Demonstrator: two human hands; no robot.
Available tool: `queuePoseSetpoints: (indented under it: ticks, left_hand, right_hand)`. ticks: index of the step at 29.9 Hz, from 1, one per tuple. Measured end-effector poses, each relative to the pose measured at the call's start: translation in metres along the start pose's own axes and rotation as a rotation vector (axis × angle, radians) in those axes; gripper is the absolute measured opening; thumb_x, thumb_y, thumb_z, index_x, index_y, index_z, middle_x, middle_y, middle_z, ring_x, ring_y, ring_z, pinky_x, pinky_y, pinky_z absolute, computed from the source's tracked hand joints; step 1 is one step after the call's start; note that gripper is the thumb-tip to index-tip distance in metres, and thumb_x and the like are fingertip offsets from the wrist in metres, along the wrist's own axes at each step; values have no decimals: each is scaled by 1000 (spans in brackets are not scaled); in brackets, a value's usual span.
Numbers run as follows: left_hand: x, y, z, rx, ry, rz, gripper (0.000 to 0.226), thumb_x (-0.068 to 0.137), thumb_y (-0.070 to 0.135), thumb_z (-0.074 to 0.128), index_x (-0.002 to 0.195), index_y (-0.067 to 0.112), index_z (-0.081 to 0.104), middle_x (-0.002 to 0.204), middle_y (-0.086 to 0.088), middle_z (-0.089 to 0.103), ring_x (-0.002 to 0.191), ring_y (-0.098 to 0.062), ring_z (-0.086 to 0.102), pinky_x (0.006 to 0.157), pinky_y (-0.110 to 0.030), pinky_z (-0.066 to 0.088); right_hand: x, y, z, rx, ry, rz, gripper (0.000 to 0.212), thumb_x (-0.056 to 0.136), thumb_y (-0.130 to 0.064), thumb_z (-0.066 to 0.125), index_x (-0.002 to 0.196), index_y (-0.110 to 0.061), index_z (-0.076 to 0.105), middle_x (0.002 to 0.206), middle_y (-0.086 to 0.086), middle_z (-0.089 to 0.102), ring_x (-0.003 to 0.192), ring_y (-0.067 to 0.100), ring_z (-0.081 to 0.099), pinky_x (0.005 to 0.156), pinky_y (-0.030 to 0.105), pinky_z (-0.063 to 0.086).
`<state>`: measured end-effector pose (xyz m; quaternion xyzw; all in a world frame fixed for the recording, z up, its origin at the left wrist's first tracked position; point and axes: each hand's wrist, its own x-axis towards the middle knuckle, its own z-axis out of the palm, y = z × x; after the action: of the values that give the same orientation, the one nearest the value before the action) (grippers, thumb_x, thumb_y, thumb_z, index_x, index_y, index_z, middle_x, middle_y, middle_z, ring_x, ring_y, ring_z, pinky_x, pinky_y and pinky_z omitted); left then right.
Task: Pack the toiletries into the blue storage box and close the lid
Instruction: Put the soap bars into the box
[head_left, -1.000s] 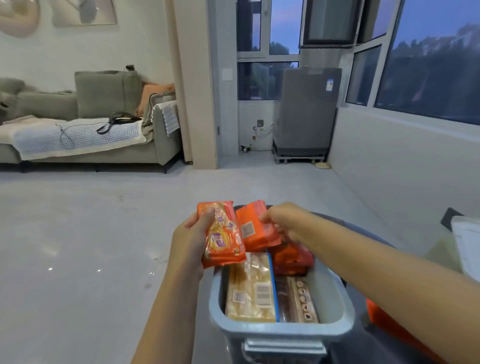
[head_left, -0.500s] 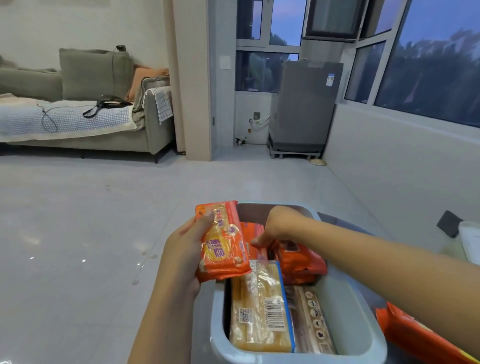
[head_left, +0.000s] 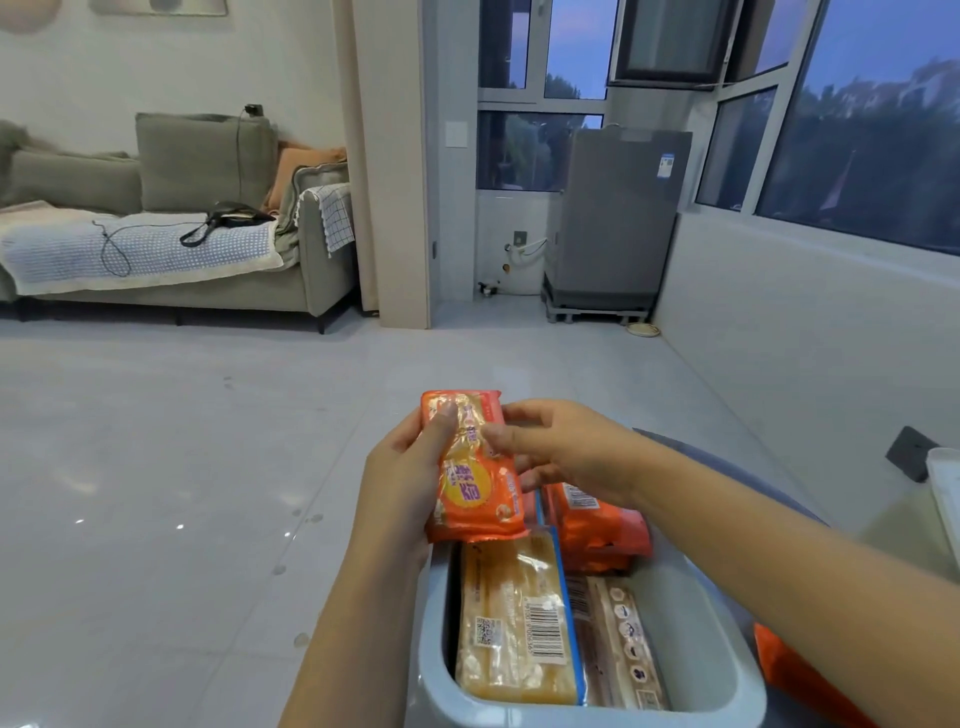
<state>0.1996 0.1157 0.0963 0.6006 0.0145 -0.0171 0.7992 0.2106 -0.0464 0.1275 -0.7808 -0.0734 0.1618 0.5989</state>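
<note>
The blue storage box (head_left: 727, 670) stands open below me, its far end hidden behind my hands. Inside lie a yellow soap pack (head_left: 514, 618), a brown pack (head_left: 623, 639) beside it, and orange packs (head_left: 597, 530) at the far end. Above the box's far left corner I hold an orange soap pack (head_left: 472, 473) upright. My left hand (head_left: 405, 478) grips its left side, thumb on the front. My right hand (head_left: 561, 447) pinches its upper right edge with the fingertips.
Another orange pack (head_left: 795, 670) lies to the right of the box. A white container (head_left: 948, 488) and a dark flat object (head_left: 909, 452) sit at the right edge. Grey tiled floor spreads to the left; a sofa (head_left: 156, 249) and a washing machine (head_left: 618, 223) stand far off.
My right hand let go of the orange pack it put in the box and rose to the pack in my left hand, now touching its right edge. The camera view tilted slightly.
</note>
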Motion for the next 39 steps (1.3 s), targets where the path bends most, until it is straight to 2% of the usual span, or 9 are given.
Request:
queuePoseSetpoints:
  ticks: [6,10,15,19,23,28,31,35,39]
  left_hand:
    - [9,-3,9,66,-80,12,20,92,30,56,107,20,66,71,7,76,59,1,70,42,-11,48]
    - [15,-13,6,180,-81,-34,49,90,15,61,137,16,48,107,1,63,66,-7,68,42,-10,48]
    - [22,-21,3,342,-111,-28,64,87,11,64,144,24,38,139,-7,50,97,-18,61,49,-13,51]
    - [22,-21,4,391,-84,-3,66,86,12,65,144,25,37,141,-7,48,81,-9,57,40,-7,46]
    - [19,-20,5,437,-59,11,63,88,14,63,145,25,37,141,-7,48,81,-8,57,38,-7,44]
    - [-1,-18,6,504,-49,55,56,91,30,59,143,25,40,137,-3,54,95,-11,62,50,-9,48]
    - [-22,-14,6,569,-91,125,48,92,33,56,138,28,45,127,2,61,97,-8,64,67,-16,52]
    - [-52,-5,11,626,-121,226,38,90,37,57,128,37,52,101,32,56,84,16,61,61,-7,48]
    - [-80,-1,34,605,-199,262,36,90,36,58,125,37,57,128,11,61,114,-7,59,93,-32,50]
  right_hand:
    - [7,6,-17,83,252,97,46,80,-18,71,122,-12,53,81,7,73,61,14,70,53,23,55]
    - [14,15,-19,6,361,207,50,80,-14,70,126,-8,51,77,10,68,43,10,59,47,22,46]
    - [19,18,-7,-289,403,236,44,76,-34,73,109,-7,63,77,9,74,57,16,70,64,31,59]
    - [19,22,-6,-653,450,206,45,73,-54,68,88,-12,73,69,-2,68,60,11,62,50,22,41]
    - [13,24,-7,-664,435,185,44,75,-56,65,89,-14,73,78,-2,70,66,11,62,51,20,39]
    - [-16,25,-2,-429,461,1,30,80,-45,66,97,-22,72,67,-14,63,53,0,57,45,12,41]
    - [-46,27,-1,-362,479,-89,28,83,-43,62,104,-27,67,79,-22,61,70,-6,59,51,9,40]
    - [-93,35,-7,-364,558,-229,19,84,-39,62,101,-35,66,92,-19,66,87,-2,60,69,17,45]
    - [-137,48,-17,-321,637,-311,14,83,-36,63,96,-36,70,87,-17,71,82,-5,63,68,14,47]
